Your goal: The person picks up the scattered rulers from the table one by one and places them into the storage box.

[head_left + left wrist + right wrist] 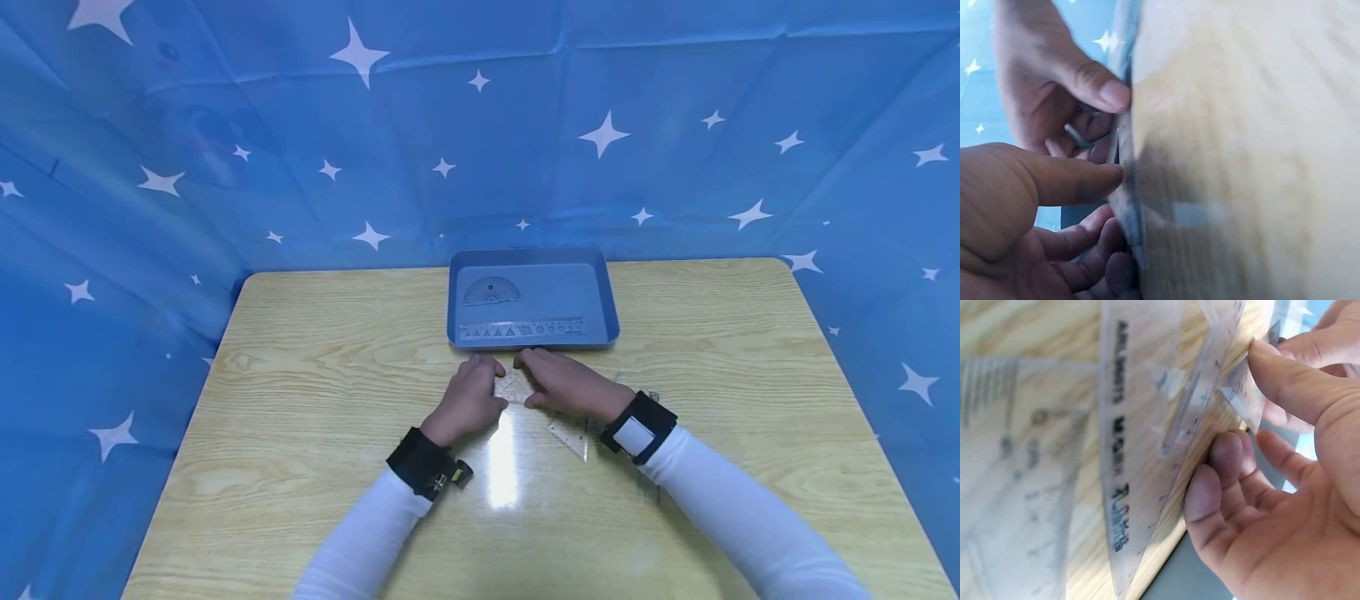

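In the head view a small clear set square (512, 387) lies between both hands, just in front of the blue tray. My left hand (467, 402) pinches its left side with thumb and fingers. On the other side my right hand (564, 385) holds its right end, thumb toward the near edge. The right wrist view shows a marked corner of this set square (1244, 394) by the right thumb. Another clear set square (572, 437), partly hidden, lies on the table below the right hand. Its printed edge may be the one near the right wrist camera.
The blue tray (609, 310) stands at the table's back edge. Inside it lie a clear protractor (491, 292) and a clear ruler (521, 329). Part of another clear piece (651, 394) shows beside the right wrist. A blue starry cloth (517, 150) hangs behind the wooden table (322, 358).
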A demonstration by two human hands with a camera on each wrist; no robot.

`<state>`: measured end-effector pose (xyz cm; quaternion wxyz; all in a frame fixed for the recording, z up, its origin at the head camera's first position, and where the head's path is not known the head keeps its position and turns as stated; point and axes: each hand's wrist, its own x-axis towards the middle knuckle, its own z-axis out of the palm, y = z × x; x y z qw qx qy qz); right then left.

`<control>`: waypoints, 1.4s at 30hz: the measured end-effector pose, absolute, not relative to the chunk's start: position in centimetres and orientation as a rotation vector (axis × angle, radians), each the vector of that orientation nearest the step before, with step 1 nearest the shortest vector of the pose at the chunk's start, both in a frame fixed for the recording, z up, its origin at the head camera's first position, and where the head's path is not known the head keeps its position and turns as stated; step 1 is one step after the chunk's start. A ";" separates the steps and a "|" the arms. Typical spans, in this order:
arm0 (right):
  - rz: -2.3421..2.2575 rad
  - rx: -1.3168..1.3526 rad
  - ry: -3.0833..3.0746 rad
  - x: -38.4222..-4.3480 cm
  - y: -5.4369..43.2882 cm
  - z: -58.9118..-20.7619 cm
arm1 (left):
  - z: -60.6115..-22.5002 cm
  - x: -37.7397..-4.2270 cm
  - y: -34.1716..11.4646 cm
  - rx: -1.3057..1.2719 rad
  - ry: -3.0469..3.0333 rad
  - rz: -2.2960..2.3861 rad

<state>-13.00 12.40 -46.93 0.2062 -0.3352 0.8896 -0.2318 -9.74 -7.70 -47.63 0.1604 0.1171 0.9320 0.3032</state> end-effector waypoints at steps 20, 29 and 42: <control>-0.652 -1.035 2.554 -11.6 11.9 -46.8 | -47.5 -9.1 -7.5 0.310 2.742 0.954; -0.802 -1.007 2.587 -11.3 12.1 -46.1 | -45.7 -9.4 -8.0 0.318 2.695 1.192; -0.697 -1.154 2.853 -13.4 12.6 -43.3 | -43.2 -10.5 -8.5 0.508 2.817 1.258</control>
